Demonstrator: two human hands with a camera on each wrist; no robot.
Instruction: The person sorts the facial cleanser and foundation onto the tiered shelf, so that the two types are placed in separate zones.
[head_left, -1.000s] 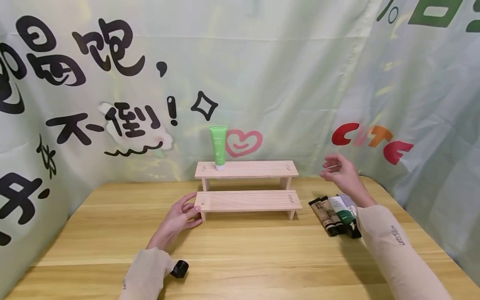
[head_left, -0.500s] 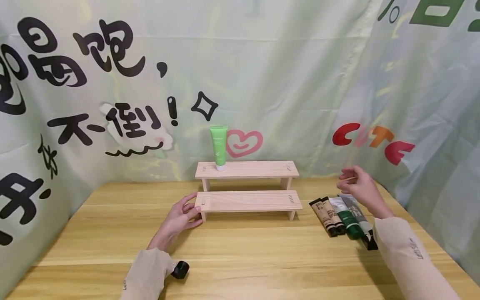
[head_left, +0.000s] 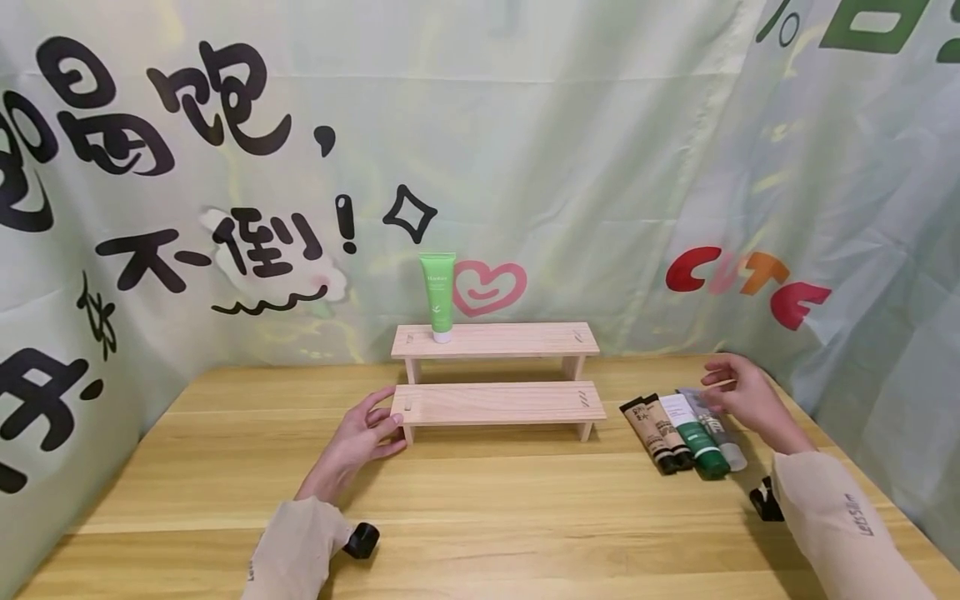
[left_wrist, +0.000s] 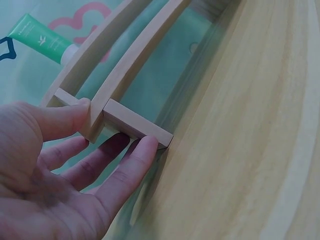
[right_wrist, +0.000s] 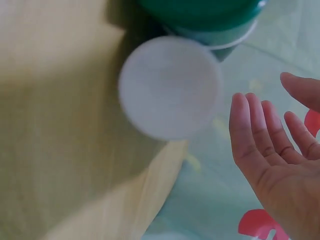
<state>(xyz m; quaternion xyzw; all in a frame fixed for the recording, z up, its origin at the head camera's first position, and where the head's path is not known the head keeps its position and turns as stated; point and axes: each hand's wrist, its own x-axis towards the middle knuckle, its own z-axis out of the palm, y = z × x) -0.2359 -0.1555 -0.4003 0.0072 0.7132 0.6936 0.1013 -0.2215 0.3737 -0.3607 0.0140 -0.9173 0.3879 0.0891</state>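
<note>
My left hand (head_left: 354,440) holds the left end of a two-step wooden stand (head_left: 498,403). In the left wrist view the thumb presses the board's end while fingertips touch the leg (left_wrist: 136,125). A light green squeeze tube (head_left: 438,292) stands cap-down on the upper step's left side. My right hand (head_left: 753,404), fingers loosely bent and holding nothing, is above the rightmost tube, a grey one (head_left: 727,446). Left of that lie a white-and-green tube (head_left: 702,442) and two brown tubes with black caps, one nearer (head_left: 648,435) and one beside it (head_left: 670,433). A pale round cap (right_wrist: 170,87) fills the right wrist view.
Everything rests on a wooden table (head_left: 480,517). A printed curtain (head_left: 600,167) hangs behind and along both sides. Small black cameras, left (head_left: 362,541) and right (head_left: 767,500), sit at the wrists.
My right hand has moved right and lower, from behind the tubes to over the grey tube, whose cap end is now uncovered. My left hand and the green tube stay put.
</note>
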